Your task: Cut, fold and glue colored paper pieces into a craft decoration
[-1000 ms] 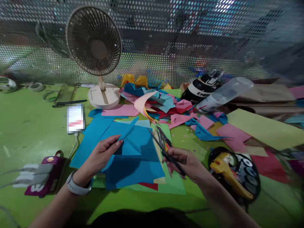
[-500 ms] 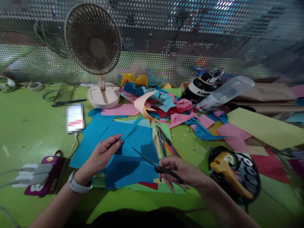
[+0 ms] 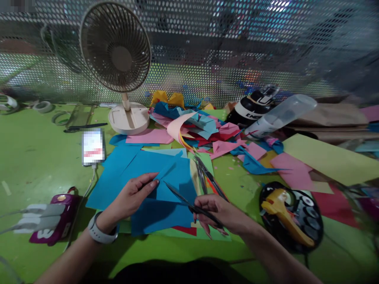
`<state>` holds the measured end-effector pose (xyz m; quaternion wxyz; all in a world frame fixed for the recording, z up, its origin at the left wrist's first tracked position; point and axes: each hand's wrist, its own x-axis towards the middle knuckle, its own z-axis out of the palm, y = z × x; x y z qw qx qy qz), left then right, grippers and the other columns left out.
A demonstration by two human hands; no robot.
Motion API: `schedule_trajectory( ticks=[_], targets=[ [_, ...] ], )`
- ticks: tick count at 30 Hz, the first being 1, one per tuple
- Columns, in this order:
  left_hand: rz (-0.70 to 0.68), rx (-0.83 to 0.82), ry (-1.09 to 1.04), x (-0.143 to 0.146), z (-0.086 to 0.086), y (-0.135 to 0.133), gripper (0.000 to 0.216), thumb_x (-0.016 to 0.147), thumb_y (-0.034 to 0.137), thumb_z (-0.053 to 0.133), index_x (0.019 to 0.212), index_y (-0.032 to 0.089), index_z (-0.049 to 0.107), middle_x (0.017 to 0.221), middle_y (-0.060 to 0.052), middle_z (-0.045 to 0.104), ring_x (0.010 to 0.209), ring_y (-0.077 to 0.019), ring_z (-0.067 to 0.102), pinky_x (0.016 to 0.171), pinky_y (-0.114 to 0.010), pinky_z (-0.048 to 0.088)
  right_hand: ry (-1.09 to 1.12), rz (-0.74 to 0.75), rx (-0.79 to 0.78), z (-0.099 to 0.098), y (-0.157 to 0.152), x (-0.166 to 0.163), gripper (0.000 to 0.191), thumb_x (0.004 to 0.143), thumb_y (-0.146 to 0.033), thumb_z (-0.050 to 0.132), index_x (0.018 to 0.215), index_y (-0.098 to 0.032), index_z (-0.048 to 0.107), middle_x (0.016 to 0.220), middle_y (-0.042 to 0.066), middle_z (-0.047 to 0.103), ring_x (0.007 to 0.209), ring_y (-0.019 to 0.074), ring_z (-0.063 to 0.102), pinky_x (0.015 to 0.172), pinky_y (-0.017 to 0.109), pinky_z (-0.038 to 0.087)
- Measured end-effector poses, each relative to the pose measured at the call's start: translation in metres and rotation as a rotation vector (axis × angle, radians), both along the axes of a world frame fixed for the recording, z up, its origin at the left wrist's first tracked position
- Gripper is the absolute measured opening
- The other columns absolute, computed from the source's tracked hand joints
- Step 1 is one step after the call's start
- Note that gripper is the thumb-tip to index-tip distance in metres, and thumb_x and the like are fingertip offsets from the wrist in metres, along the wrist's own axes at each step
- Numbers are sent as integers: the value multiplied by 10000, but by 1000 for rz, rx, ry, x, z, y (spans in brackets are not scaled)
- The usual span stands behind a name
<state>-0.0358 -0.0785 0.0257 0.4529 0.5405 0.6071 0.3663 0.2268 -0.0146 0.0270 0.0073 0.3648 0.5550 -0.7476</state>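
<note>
My left hand (image 3: 130,197) pinches a folded flap of blue paper (image 3: 167,177) and lifts it a little off the blue sheets (image 3: 124,169) lying on the green table (image 3: 35,157). My right hand (image 3: 220,213) grips black scissors (image 3: 189,203); their blades point left toward the raised flap, tip close to my left fingertips. A white watch sits on my left wrist. Another pair of scissors or tweezers (image 3: 207,175) lies on the paper just beyond my right hand.
A beige desk fan (image 3: 118,59) stands at the back left, a phone (image 3: 92,148) beside it. Coloured paper scraps (image 3: 195,126) pile at the centre back. A black-and-yellow tape dispenser (image 3: 291,215) sits right, bottles (image 3: 272,112) behind, a purple pouch (image 3: 56,221) left.
My right hand has come down and left with the scissors, swinging the blades from upright to point at the blue flap. My left hand shifted slightly right, holding the flap lower.
</note>
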Motion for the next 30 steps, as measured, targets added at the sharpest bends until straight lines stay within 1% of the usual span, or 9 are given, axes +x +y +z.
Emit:
schedule_trajectory(
  ticks=[7, 13, 21, 25, 30],
  targets=[
    [-1, -18, -35, 2, 0, 0, 431, 884, 427, 517, 1233, 192, 610, 784, -19, 594, 691, -137, 472, 604, -254, 409, -34, -37, -2, -3, -2, -1, 393, 666, -461, 772, 717, -170, 512, 530, -47, 609, 350, 29, 437, 284, 113, 273],
    [-11, -8, -29, 2, -1, 0, 438, 889, 429, 510, 1243, 189, 606, 785, -18, 582, 689, -134, 453, 607, -256, 400, -70, -58, 5, -5, -2, -3, 425, 623, -472, 792, 677, -172, 495, 479, -61, 585, 307, 19, 389, 274, 125, 234],
    [-5, -24, -32, 3, 1, -1, 450, 881, 442, 510, 1239, 187, 609, 763, -17, 582, 684, -139, 459, 602, -259, 399, -61, -86, -16, 1, -2, -7, 440, 580, -460, 819, 648, -177, 490, 469, -63, 580, 320, 29, 417, 281, 135, 231],
    [4, -33, -52, 4, 2, 0, 452, 870, 445, 521, 1230, 188, 615, 759, -17, 583, 672, -137, 451, 605, -265, 403, -54, -76, -4, -7, -2, -3, 429, 605, -471, 805, 656, -173, 501, 456, -66, 575, 295, 21, 366, 276, 141, 218],
    [9, -54, -64, 4, 5, 0, 465, 866, 464, 526, 1224, 182, 616, 738, -7, 554, 662, -132, 436, 589, -255, 384, -22, -90, 10, -21, -2, 4, 390, 655, -457, 782, 682, -174, 515, 479, -68, 577, 304, 23, 370, 294, 145, 241]
  ],
)
